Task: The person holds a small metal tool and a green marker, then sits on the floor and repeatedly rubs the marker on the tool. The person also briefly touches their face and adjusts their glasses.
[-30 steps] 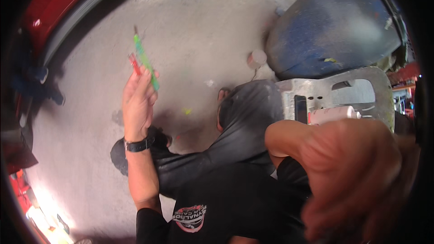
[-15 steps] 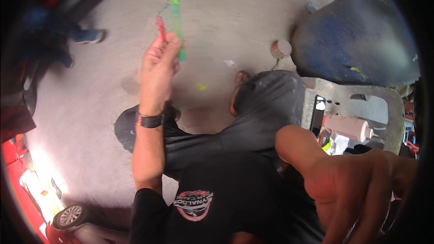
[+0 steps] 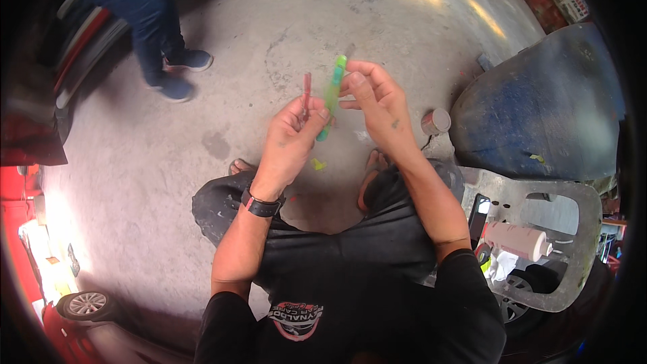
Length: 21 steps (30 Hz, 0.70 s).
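My left hand (image 3: 291,136) pinches a slim translucent green stick-like tool (image 3: 331,98), held tilted above the floor. A thin red stick (image 3: 307,91) stands up from the same fingers, left of the green one. My right hand (image 3: 381,98) has its fingers bent, with thumb and forefinger at the green tool's upper end. Beyond that end a thin dark tip is smeared by motion, so the kind of tool is unclear. Both hands are close together in front of my knees.
A worn chair (image 3: 579,229) at my right bears a white bottle (image 3: 515,241) and a phone (image 3: 479,210). Behind it stand a blue drum (image 3: 539,108) and a small can (image 3: 436,121). A person in dark trousers (image 3: 145,20) stands at the far left, beside a car. A yellow-green scrap (image 3: 318,164) lies between my feet.
My right hand has come up from low at the right to the green tool's upper end. My left hand has moved right and nearer, still holding both sticks. The head view has shifted.
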Motion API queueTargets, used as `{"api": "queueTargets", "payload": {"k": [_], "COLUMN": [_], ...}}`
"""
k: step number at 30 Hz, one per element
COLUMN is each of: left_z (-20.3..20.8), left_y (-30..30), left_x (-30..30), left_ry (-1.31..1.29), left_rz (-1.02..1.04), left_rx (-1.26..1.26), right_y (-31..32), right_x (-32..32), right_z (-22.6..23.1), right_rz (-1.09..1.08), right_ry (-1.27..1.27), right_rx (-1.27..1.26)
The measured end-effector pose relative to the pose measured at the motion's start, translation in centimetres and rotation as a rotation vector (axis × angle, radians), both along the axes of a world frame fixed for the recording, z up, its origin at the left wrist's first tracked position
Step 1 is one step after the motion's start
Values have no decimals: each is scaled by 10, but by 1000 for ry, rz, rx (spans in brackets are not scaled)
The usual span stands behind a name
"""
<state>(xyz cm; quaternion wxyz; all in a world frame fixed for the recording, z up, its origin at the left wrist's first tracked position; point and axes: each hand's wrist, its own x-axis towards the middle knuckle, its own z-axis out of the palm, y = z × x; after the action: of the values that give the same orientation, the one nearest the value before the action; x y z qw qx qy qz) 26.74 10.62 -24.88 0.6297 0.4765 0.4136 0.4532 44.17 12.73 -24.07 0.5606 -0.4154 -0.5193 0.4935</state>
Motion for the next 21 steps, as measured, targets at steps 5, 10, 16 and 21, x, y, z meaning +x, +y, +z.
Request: {"api": "queueTargets", "payload": {"k": [5,10,16,21], "left_z": [-13,-15,-11,-11], "left_y": [0,8,9,8], "left_x": [6,-1,-1,4], "left_ry": [-29,-451,-526,-446], "left_rz": [-102,-161,-332,-441], "left_rx": [-117,-362,-422,-410], "right_y": [5,5,-1,-3], "right_x": [3,19,32,25], "right_z": [-13,-10,15,2], "right_rz": [72,-20,183,259], "right_ry": [132,342,-91,44], "right_rx": [-78,-191,-370,-284]}}
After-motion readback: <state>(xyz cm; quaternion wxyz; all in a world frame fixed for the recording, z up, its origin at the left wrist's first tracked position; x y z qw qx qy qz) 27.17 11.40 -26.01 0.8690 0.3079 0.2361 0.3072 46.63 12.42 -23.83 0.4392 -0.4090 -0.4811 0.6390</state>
